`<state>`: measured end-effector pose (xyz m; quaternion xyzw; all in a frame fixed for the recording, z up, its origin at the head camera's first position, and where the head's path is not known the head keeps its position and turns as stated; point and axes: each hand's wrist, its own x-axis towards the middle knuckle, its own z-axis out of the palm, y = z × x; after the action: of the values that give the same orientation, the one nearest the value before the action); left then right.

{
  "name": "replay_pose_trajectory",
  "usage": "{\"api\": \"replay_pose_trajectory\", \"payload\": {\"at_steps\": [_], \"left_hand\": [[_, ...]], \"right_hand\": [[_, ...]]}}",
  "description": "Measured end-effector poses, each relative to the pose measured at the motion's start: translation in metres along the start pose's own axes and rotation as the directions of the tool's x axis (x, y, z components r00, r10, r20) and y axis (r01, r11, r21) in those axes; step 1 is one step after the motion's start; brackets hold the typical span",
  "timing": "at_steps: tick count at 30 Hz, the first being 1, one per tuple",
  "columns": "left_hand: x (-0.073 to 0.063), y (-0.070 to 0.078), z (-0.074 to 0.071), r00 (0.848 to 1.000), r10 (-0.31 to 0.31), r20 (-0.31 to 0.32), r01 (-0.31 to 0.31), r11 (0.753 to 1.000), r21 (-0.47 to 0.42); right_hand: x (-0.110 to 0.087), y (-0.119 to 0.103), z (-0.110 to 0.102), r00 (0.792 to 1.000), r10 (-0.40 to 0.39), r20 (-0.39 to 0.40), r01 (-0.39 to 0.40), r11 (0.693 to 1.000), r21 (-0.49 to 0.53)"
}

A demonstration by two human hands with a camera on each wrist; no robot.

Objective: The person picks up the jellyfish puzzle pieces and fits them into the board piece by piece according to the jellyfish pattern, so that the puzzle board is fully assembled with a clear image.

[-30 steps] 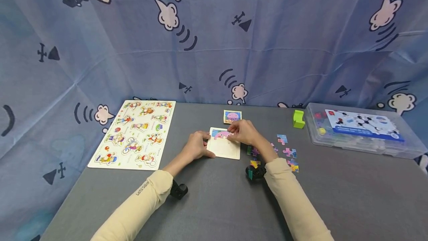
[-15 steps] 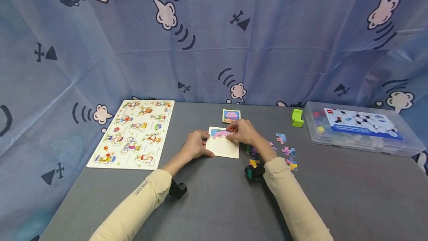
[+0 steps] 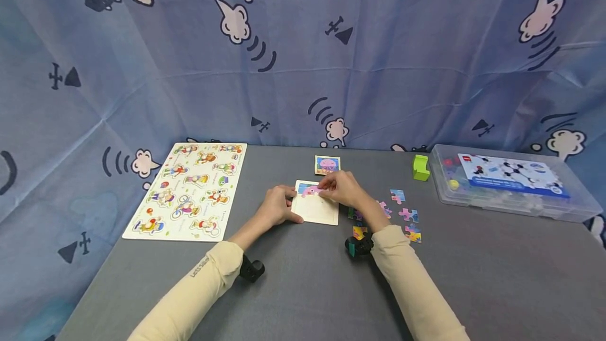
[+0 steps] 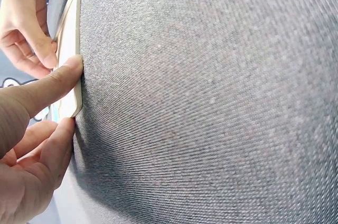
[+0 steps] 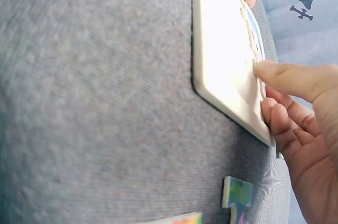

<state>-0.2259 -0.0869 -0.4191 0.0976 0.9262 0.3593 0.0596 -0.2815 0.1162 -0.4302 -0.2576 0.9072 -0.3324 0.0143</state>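
Observation:
A square pale puzzle tray (image 3: 318, 213) lies on the grey table, with pink and blue pieces (image 3: 308, 190) along its far side. My left hand (image 3: 276, 205) holds the tray at its left side; in the left wrist view the thumb (image 4: 66, 75) presses the near edge and the fingers touch around the corner. Over the far right part of the tray, my right hand (image 3: 344, 188) pinches a pink puzzle piece, mostly hidden by the fingers. The right wrist view has the right thumb (image 5: 280, 73) at the lower border of that row; the rest of the tray (image 5: 222, 39) is bare.
Several loose jigsaw pieces (image 3: 408, 215) lie right of the tray, partly under the right forearm. Behind it sits a small octopus-like picture tile (image 3: 327, 164). A green block (image 3: 420, 167) and a clear plastic case (image 3: 502, 200) stand right; a large picture board (image 3: 182, 183) lies left.
The right hand has shifted very slightly left along the top row of the tray. The left hand keeps its hold, and the tray stays put.

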Motion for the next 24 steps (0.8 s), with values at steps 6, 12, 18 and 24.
{"api": "replay_pose_trajectory", "payload": {"at_steps": [6, 12, 18, 24], "left_hand": [[0.000, 0.000, 0.000, 1.000, 0.001, -0.004, -0.001, 1.000, -0.010], [0.000, -0.002, 0.000, 1.000, -0.004, -0.007, 0.004, 1.000, -0.006], [0.000, -0.004, 0.001, 1.000, 0.005, -0.012, -0.005, 1.000, -0.010], [0.000, -0.003, 0.002, 1.000, 0.002, -0.009, -0.003, 1.000, -0.014]], "right_hand": [[-0.001, -0.002, -0.001, 1.000, 0.014, 0.007, -0.014, 1.000, 0.022], [-0.003, -0.001, 0.002, 0.999, 0.041, -0.016, -0.041, 0.998, 0.046], [-0.005, 0.000, 0.003, 0.999, 0.027, -0.030, -0.024, 0.996, 0.082], [-0.014, 0.009, -0.006, 0.997, -0.063, -0.046, 0.075, 0.942, 0.328]]}}
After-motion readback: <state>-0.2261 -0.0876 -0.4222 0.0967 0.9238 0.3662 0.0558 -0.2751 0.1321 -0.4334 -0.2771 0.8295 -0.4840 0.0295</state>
